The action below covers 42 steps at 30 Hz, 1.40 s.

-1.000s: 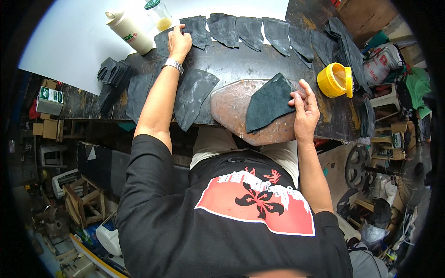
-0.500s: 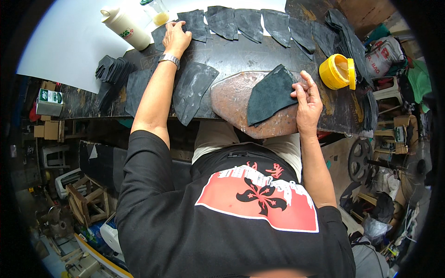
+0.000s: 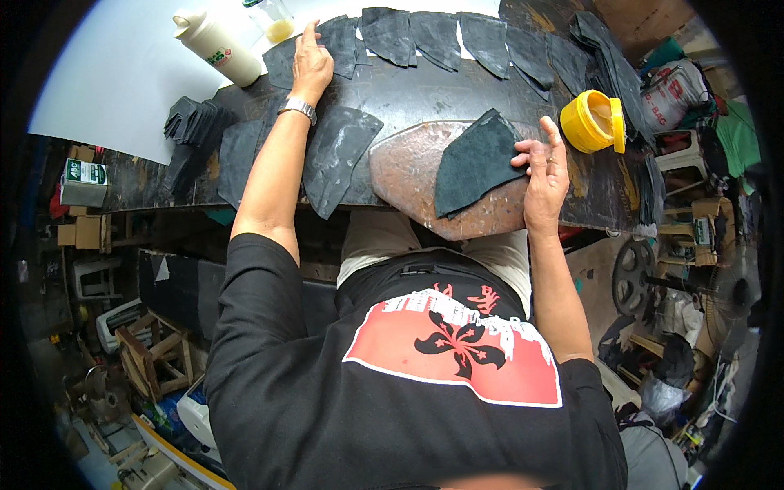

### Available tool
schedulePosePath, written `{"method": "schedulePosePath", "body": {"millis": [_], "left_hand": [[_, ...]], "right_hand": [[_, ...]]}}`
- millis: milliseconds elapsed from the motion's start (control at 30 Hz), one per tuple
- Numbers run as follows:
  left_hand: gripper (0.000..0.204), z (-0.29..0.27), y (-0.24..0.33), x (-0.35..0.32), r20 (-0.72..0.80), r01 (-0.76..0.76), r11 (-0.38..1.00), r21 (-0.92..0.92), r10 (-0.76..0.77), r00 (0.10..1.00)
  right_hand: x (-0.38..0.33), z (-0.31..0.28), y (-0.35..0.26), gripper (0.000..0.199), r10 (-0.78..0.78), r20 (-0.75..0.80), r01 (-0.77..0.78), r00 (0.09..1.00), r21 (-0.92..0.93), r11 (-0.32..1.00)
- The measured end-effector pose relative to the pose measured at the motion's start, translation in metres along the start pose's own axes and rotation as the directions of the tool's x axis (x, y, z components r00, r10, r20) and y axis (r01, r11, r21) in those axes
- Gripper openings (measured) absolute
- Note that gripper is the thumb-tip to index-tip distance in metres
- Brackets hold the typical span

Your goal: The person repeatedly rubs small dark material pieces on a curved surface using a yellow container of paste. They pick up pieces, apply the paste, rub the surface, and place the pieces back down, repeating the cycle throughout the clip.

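My left hand (image 3: 313, 65) reaches to the far left of a curved row of dark leather pieces (image 3: 387, 34). Its index finger points forward, the other fingers are partly bent, and the palm lies over the end piece (image 3: 280, 63). No piece is visibly gripped there. Beside a dark green-black leather piece (image 3: 475, 167) rests my right hand (image 3: 543, 171), fingers apart and loosely bent, some fingertips touching the piece's right edge. That piece lies on a brown speckled board (image 3: 400, 167) at the table's front edge. A larger black piece (image 3: 341, 155) lies left of the board.
An open yellow tub (image 3: 586, 122) with pale contents stands right of my right hand. A cream bottle (image 3: 216, 47) and a glass jar (image 3: 273, 23) stand at the far left. Stacked black pieces (image 3: 194, 122) sit left of my forearm, with more (image 3: 608, 57) at the far right.
My left index finger has stretched forward from its bent position among the pieces. The right index finger has straightened a little, while the piece on the board stays in place.
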<state>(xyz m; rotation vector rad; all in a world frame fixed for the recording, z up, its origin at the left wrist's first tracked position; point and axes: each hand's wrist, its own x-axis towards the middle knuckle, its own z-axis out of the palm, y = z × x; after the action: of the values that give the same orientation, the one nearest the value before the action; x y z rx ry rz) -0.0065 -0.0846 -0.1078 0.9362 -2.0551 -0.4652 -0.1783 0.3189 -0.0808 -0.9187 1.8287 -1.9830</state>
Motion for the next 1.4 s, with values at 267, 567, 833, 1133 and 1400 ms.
{"method": "schedulePosePath", "body": {"millis": [267,567,833,1133,1400], "left_hand": [[0.064,0.002,0.007,-0.003,-0.095,-0.119,0.993,-0.005,0.118,0.988],[0.053,-0.039,0.014,-0.025,-0.07,-0.129,0.986,-0.104,0.122,0.99],[0.032,-0.111,0.011,-0.108,-0.064,-0.004,0.973,-0.23,-0.011,0.998],[0.027,-0.12,0.016,-0.142,-0.24,0.03,0.987,-0.155,-0.067,0.969],[0.021,-0.119,0.026,-0.138,-0.134,-0.013,0.985,-0.174,-0.01,0.991]], "right_hand": [[0.002,0.0,0.01,0.047,-0.05,-0.003,0.05,0.999,0.036,0.998],[0.001,-0.018,-0.017,0.027,-0.212,0.006,0.209,0.977,-0.198,0.958],[0.077,-0.099,-0.075,0.048,0.267,0.089,-0.095,0.959,-0.791,0.605],[0.123,-0.08,-0.083,0.051,0.345,0.006,-0.156,0.939,-0.884,0.44],[0.154,-0.097,-0.068,0.059,0.67,-0.049,-0.228,0.741,-0.956,0.183]]}}
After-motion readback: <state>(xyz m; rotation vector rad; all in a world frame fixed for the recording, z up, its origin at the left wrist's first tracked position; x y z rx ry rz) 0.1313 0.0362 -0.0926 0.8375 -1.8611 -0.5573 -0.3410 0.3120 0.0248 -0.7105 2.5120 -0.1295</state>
